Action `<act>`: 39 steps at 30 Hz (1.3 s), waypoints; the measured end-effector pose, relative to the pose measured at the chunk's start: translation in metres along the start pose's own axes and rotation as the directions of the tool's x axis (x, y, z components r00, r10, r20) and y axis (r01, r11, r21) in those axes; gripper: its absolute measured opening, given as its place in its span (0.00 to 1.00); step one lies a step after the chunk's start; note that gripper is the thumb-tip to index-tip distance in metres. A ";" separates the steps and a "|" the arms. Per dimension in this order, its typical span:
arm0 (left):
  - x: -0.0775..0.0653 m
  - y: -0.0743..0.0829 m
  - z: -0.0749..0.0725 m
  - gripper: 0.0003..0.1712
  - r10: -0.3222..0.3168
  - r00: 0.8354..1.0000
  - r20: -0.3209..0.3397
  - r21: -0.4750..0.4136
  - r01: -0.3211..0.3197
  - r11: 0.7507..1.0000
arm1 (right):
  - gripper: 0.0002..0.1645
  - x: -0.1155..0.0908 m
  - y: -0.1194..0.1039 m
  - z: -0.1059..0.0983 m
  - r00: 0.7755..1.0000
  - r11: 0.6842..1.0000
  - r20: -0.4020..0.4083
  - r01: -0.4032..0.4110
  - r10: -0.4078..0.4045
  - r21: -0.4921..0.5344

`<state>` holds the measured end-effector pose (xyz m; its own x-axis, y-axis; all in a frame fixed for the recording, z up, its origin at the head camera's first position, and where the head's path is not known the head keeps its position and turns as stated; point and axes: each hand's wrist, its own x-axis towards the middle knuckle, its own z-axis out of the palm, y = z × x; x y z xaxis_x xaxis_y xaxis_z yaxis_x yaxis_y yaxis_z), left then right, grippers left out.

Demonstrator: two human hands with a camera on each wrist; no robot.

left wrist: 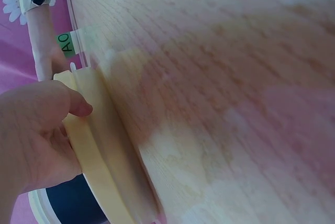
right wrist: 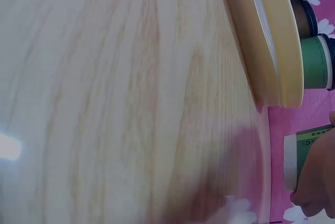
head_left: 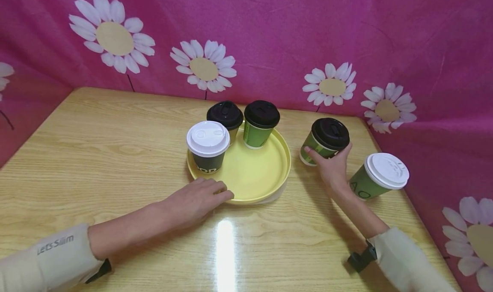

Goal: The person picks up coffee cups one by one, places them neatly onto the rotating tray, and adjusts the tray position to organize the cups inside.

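Note:
My right hand (head_left: 333, 168) grips a green paper coffee cup with a black lid (head_left: 330, 133), right of a round yellow tray (head_left: 283, 172); the cup tilts slightly. In the right wrist view only part of that hand (right wrist: 316, 174) shows at the edge. My left hand (head_left: 198, 200) holds the tray's near rim, and the left wrist view has its thumb against the tray's side (left wrist: 99, 140). On the tray stand a black cup with a white lid (head_left: 208, 144), a brownish cup with a black lid (head_left: 225, 113) and another green cup with a black lid (head_left: 259, 134).
A green cup with a white lid (head_left: 379, 176) leans on the table beside my right wrist. The wooden table (head_left: 115, 155) meets a pink cloth with daisies (head_left: 269, 39) at the back and right side. A pale base (head_left: 275, 196) shows under the tray.

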<state>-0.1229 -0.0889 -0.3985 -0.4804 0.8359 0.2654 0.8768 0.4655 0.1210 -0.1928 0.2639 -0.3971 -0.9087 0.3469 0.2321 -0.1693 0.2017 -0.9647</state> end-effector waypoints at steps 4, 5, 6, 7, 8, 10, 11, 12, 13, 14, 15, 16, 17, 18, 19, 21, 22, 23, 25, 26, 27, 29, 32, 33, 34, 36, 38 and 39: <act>0.000 0.000 0.000 0.18 0.003 1.000 -0.007 -0.006 -0.003 1.000 | 0.54 -0.003 -0.005 0.001 1.000 1.000 0.013 0.002 -0.002 -0.009; 0.000 0.000 0.000 0.18 0.005 1.000 -0.011 -0.008 -0.005 1.000 | 0.54 -0.004 -0.006 0.001 1.000 1.000 0.016 0.004 -0.004 -0.017; 0.000 0.000 0.001 0.18 0.006 1.000 -0.016 -0.010 -0.006 1.000 | 0.54 -0.005 -0.008 0.001 1.000 1.000 0.020 0.006 -0.005 -0.027; 0.000 0.000 0.001 0.18 0.007 1.000 -0.020 -0.011 -0.008 1.000 | 0.54 -0.007 -0.009 0.001 1.000 0.999 0.021 0.011 -0.010 -0.037; 0.000 0.000 0.001 0.18 0.008 1.000 -0.023 -0.011 -0.008 1.000 | 0.54 -0.008 -0.010 0.001 1.000 0.999 0.026 0.015 -0.014 -0.043; 0.000 0.000 0.002 0.18 0.008 1.000 -0.025 -0.013 -0.008 1.000 | 0.54 -0.011 -0.013 0.001 0.999 0.999 0.039 0.023 -0.021 -0.041; 0.000 -0.001 0.002 0.18 0.008 1.000 -0.025 -0.013 -0.008 1.000 | 0.53 -0.012 -0.015 0.001 0.999 0.999 0.046 0.026 -0.024 -0.038; 0.000 -0.001 0.002 0.18 0.007 1.000 -0.025 -0.012 -0.008 1.000 | 0.53 -0.013 -0.016 0.000 0.998 0.999 0.051 0.030 -0.028 -0.032; 0.000 -0.001 0.002 0.18 0.007 1.000 -0.024 -0.012 -0.008 1.000 | 0.53 -0.015 -0.017 0.000 0.998 0.999 0.057 0.034 -0.033 -0.027; 0.000 -0.001 0.001 0.18 0.007 1.000 -0.024 -0.012 -0.007 1.000 | 0.52 -0.016 -0.018 0.000 0.997 0.999 0.063 0.035 -0.034 -0.015; 0.000 0.000 0.001 0.17 0.007 1.000 -0.024 -0.011 -0.008 1.000 | 0.52 -0.017 -0.019 0.000 0.997 0.999 0.065 0.040 -0.039 -0.005; 0.000 0.000 0.001 0.17 0.008 1.000 -0.025 -0.011 -0.008 1.000 | 0.52 -0.018 -0.020 0.000 0.997 0.999 0.067 0.043 -0.043 0.006; 0.001 0.000 0.001 0.17 0.009 1.000 -0.026 -0.010 -0.009 1.000 | 0.52 -0.019 -0.021 0.000 0.997 0.999 0.066 0.043 -0.044 0.018; 0.001 0.000 0.001 0.17 0.010 1.000 -0.027 -0.008 -0.010 1.000 | 0.52 -0.020 -0.021 0.000 0.997 0.998 0.066 0.045 -0.047 0.031; 0.000 0.000 0.001 0.17 0.010 1.000 -0.028 -0.007 -0.010 1.000 | 0.52 -0.020 -0.022 0.001 0.997 0.998 0.064 0.043 -0.046 0.045; 0.001 0.000 0.000 0.17 0.010 1.000 -0.029 -0.005 -0.011 1.000 | 0.52 -0.021 -0.023 0.001 0.997 0.996 0.059 0.041 -0.045 0.078; 0.001 0.000 0.000 0.17 0.010 1.000 -0.029 -0.005 -0.010 1.000 | 0.51 -0.022 -0.024 0.001 0.997 0.995 0.058 0.040 -0.046 0.094; 0.001 0.000 0.000 0.17 0.011 1.000 -0.029 -0.005 -0.011 1.000 | 0.51 -0.022 -0.025 0.002 0.997 0.993 0.056 0.042 -0.049 0.106; 0.001 0.000 0.000 0.17 0.011 1.000 -0.027 -0.007 -0.011 1.000 | 0.51 -0.023 -0.027 0.002 0.997 0.992 0.055 0.049 -0.056 0.120; 0.001 0.000 0.000 0.17 0.011 1.000 -0.026 -0.009 -0.011 1.000 | 0.51 -0.024 -0.027 0.002 0.997 0.991 0.056 0.054 -0.061 0.119; 0.001 0.000 0.000 0.17 0.011 1.000 -0.025 -0.010 -0.011 1.000 | 0.51 -0.025 -0.028 0.002 0.996 0.991 0.059 0.058 -0.066 0.117; 0.001 0.000 0.000 0.17 0.011 1.000 -0.022 -0.012 -0.012 1.000 | 0.51 -0.026 -0.030 0.002 0.996 0.992 0.067 0.057 -0.065 0.112; 0.001 0.000 0.000 0.17 0.013 1.000 -0.018 -0.009 -0.013 1.000 | 0.52 -0.029 -0.034 0.003 0.994 0.991 0.086 0.054 -0.065 0.119; 0.001 0.000 0.000 0.17 0.013 1.000 -0.016 -0.008 -0.013 1.000 | 0.52 -0.030 -0.035 0.004 0.994 0.990 0.092 0.053 -0.065 0.127; 0.001 -0.001 0.000 0.17 0.014 1.000 -0.013 -0.006 -0.014 1.000 | 0.52 -0.031 -0.036 0.004 0.993 0.990 0.101 0.052 -0.066 0.135; 0.001 -0.001 0.000 0.18 0.014 1.000 -0.009 -0.003 -0.014 1.000 | 0.52 -0.032 -0.038 0.005 0.990 0.988 0.119 0.056 -0.073 0.142; 0.001 -0.001 -0.001 0.19 0.013 1.000 -0.003 -0.002 -0.013 1.000 | 0.52 -0.034 -0.040 0.006 0.988 0.988 0.134 0.061 -0.080 0.140; 0.001 -0.001 -0.001 0.19 0.013 1.000 0.000 -0.001 -0.013 1.000 | 0.52 -0.035 -0.041 0.006 0.987 0.989 0.140 0.063 -0.082 0.137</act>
<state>-0.1237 -0.0891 -0.3972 -0.4688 0.8420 0.2670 0.8830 0.4541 0.1185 -0.1566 0.2376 -0.3662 -0.9362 0.1976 0.2907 -0.2766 0.0962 -0.9562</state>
